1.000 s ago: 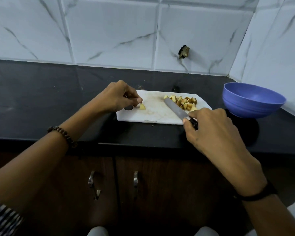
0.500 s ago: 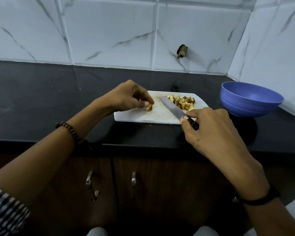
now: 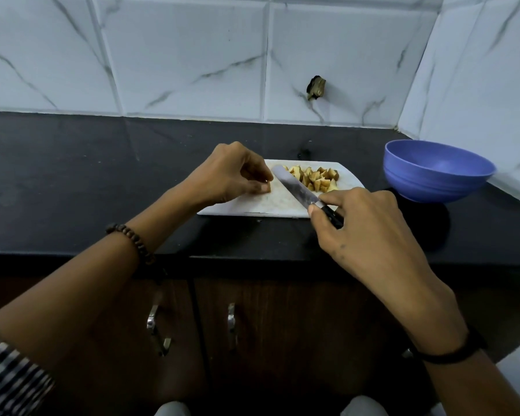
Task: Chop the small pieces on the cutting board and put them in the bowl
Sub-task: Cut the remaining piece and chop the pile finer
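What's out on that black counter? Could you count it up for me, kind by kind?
cutting board, white: 1
knife, gripped by the right hand: 1
bowl, blue: 1
heap of chopped pieces, too jumbled to count singly: 1
loose piece, pinched by the left hand: 1
Total: 5
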